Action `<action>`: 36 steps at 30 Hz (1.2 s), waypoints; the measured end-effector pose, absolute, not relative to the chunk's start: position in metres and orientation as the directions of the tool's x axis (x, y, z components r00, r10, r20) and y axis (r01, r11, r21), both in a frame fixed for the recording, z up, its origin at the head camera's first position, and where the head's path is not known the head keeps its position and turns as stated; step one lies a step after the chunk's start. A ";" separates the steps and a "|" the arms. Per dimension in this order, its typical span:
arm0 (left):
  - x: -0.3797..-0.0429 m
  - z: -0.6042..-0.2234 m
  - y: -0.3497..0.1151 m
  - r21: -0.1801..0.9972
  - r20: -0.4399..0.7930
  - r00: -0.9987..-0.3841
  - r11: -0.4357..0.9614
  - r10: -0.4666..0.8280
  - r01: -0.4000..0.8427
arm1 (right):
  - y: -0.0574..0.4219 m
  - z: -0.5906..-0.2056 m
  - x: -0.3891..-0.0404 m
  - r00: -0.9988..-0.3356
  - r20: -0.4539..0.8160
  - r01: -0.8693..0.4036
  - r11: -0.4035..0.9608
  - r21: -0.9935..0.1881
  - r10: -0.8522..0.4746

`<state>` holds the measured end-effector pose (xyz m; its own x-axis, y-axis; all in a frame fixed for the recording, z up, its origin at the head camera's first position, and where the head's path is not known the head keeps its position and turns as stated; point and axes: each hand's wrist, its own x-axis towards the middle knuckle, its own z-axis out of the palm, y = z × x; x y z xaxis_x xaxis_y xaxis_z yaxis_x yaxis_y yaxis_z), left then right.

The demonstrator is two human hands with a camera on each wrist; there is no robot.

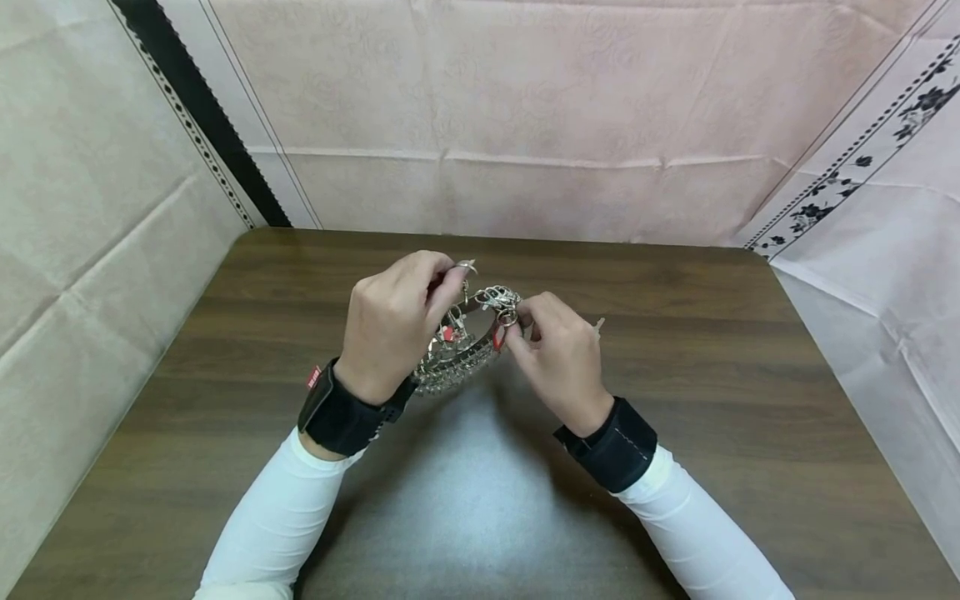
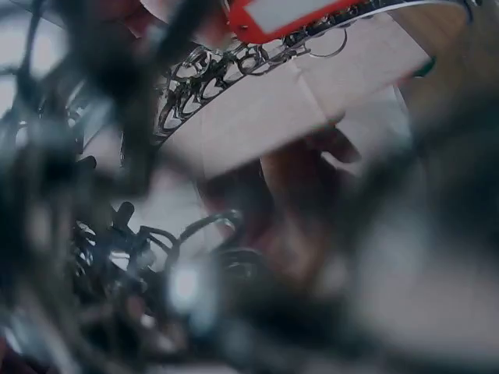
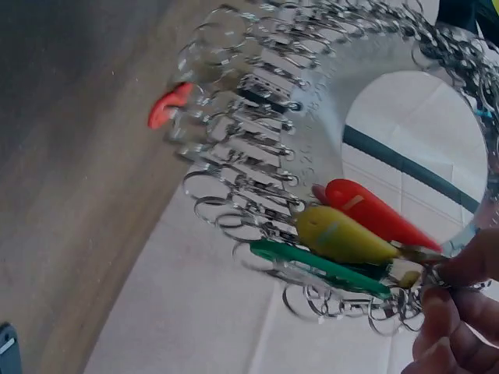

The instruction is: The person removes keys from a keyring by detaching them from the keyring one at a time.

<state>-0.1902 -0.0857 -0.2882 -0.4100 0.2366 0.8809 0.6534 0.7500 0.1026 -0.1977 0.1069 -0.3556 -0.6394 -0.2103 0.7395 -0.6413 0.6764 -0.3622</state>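
Between the two hands is a silvery metal hoop, crowded all round with key rings and small clips. My left hand, at its left and far side, pinches a small silvery piece between thumb and forefinger. At the right side of the hoop, my right hand pinches a key ring with its fingertips. Red, yellow and green plastic key tags hang beside those fingers. A red key tag with a white label shows in the left wrist view, where nearby clips are blurred.
The brown wooden table lies under both forearms. Pale cloth with creases hangs behind and at both sides. Black bands wrap both wrists over white sleeves. An orange-red tag sticks out from the hoop's outer edge.
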 end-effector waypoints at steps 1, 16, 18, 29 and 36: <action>-0.190 -0.288 -0.086 0.104 0.880 -0.413 0.752 0.236 0.651 | 0.108 -0.354 -0.198 -0.641 0.739 -0.640 0.676 -0.366 -0.207; -0.190 -0.287 -0.087 0.127 0.860 -0.454 0.762 0.235 0.635 | 0.123 -0.339 -0.201 -0.711 0.663 -0.678 0.477 -0.560 -0.232; -0.190 -0.287 -0.088 0.128 0.855 -0.461 0.765 0.237 0.631 | 0.128 -0.333 -0.201 -0.750 0.606 -0.654 0.437 -0.618 -0.264; -0.191 -0.288 -0.087 0.138 0.825 -0.500 0.765 0.263 0.630 | 0.151 -0.312 -0.199 -0.808 0.433 -0.572 0.358 -0.738 -0.399; -0.191 -0.289 -0.085 0.120 0.801 -0.511 0.753 0.311 0.646 | 0.156 -0.308 -0.197 -0.817 0.431 -0.545 0.266 -0.796 -0.384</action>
<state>-0.1909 -0.0853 -0.2893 -0.5114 0.3111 0.8010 0.6464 0.7535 0.1201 -0.1968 0.1555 -0.3077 -0.8166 -0.3845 0.4306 -0.5446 0.2656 -0.7955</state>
